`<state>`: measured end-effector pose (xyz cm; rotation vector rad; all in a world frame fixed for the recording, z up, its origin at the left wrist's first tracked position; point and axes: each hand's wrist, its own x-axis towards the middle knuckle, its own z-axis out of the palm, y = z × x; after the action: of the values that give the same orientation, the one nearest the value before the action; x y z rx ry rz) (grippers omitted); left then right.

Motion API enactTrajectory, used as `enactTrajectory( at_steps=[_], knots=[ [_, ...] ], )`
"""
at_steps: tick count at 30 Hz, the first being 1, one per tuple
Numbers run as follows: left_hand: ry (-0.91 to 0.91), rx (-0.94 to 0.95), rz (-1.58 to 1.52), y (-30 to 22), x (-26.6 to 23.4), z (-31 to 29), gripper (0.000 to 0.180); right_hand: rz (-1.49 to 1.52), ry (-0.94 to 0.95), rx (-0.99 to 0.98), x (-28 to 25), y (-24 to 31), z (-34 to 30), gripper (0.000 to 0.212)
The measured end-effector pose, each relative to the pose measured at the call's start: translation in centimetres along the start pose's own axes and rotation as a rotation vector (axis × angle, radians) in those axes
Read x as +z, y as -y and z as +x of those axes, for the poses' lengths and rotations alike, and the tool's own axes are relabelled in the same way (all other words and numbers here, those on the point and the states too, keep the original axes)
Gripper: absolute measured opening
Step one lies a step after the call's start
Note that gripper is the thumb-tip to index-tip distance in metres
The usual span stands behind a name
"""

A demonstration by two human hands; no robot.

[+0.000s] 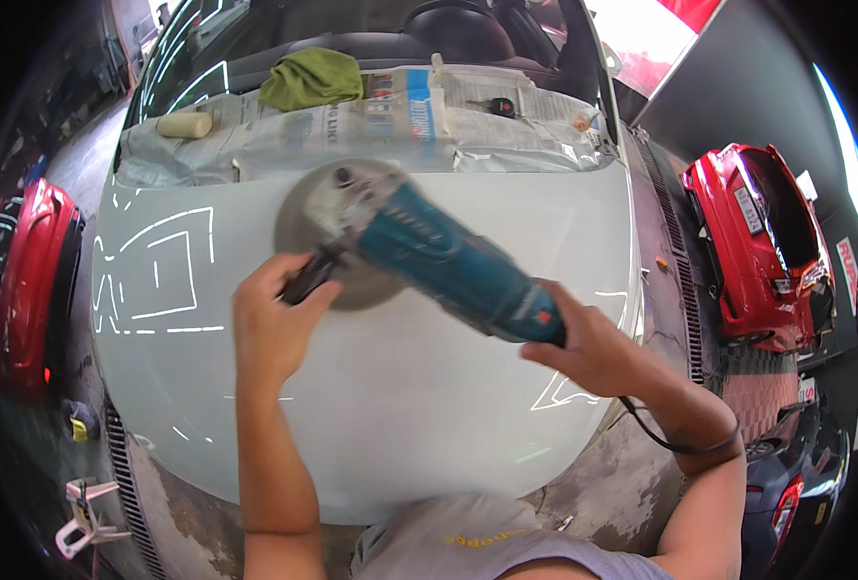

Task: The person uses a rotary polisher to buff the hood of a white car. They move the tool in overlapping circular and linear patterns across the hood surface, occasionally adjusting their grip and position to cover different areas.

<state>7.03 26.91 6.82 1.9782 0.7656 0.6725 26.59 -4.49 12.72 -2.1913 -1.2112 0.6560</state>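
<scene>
Both of my hands are on a teal rotary polisher (448,256) with a silver-grey head. Its round pad (299,208), smeared by motion, lies over the far middle of a white car hood (429,406). My left hand (276,304) is closed round the black side handle (310,277). At the rear end of the body, my right hand (584,338) wraps the grip. A black power cord (653,432) runs from there along my right forearm. The pad's underside is hidden.
Newspaper (342,130) covers the base of the windshield, with a green cloth (313,79), a pale cylindrical object (185,125) and a small black object (502,107) on it. Red cars (753,242) stand at both sides, and a dark car (786,493) at lower right. A white stool (89,517) sits at lower left.
</scene>
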Motion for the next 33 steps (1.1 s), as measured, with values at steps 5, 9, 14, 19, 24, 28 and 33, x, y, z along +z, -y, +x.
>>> enactTrajectory(
  at_steps=[5, 9, 14, 19, 24, 28, 33],
  knots=[
    [-0.064, -0.233, 0.001, 0.4, -2.1, -2.3, 0.039, 0.073, 0.154, 0.058, 1.3, 1.8, 1.3, 0.081],
    [-0.07, -0.059, -0.088, 0.3, 1.0, -4.0, 0.04, 0.058, 0.108, 0.13, 0.8, 0.0, -1.6, 0.082],
    [0.077, 0.095, -0.011, -4.1, 7.6, -3.3, 0.043, 0.033, -0.133, 0.246, -0.3, -7.0, -8.3, 0.082],
    [0.317, 0.3, 0.045, -9.5, 17.6, 0.5, 0.03, 0.322, -0.342, 0.441, -1.6, -15.0, -15.2, 0.075],
    [0.486, 0.445, 0.083, -14.3, 25.1, 4.6, 0.035, 0.509, -0.45, 0.492, -2.6, -16.8, -18.0, 0.068],
    [0.606, 0.512, 0.186, -16.3, 25.9, 5.7, 0.04, 0.669, -0.426, 0.452, -1.1, -15.9, -18.5, 0.057],
    [0.663, 0.406, 0.331, -16.8, 20.5, 5.7, 0.037, 0.81, -0.371, 0.423, 3.6, -12.0, -16.9, 0.054]
  ],
)
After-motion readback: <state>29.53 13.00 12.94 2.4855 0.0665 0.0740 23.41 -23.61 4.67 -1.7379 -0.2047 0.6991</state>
